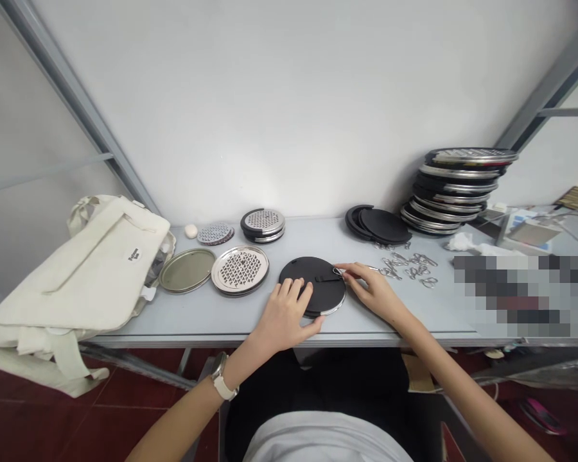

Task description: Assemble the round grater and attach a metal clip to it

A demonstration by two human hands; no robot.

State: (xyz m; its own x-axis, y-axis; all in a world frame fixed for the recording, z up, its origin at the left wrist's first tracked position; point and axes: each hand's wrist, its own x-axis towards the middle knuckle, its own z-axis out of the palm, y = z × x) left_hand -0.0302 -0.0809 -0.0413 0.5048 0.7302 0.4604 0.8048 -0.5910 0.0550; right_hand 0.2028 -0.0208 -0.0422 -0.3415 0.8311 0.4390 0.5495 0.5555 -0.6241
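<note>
A round black disc (320,280) with a silver rim lies on the grey table (221,314) in front of me. My left hand (288,316) rests flat on the disc's left part, fingers spread. At the disc's right edge my right hand (372,289) pinches a small metal ring (338,271) where a short black tab ends. A scatter of several metal clips (411,265) lies just right of that hand.
A perforated steel disc (239,269) and a plain metal lid (187,269) lie to the left, beside a cream canvas bag (91,269). Further back sit a small grater stack (263,224), black lids (380,226) and a tall stack of discs (457,189).
</note>
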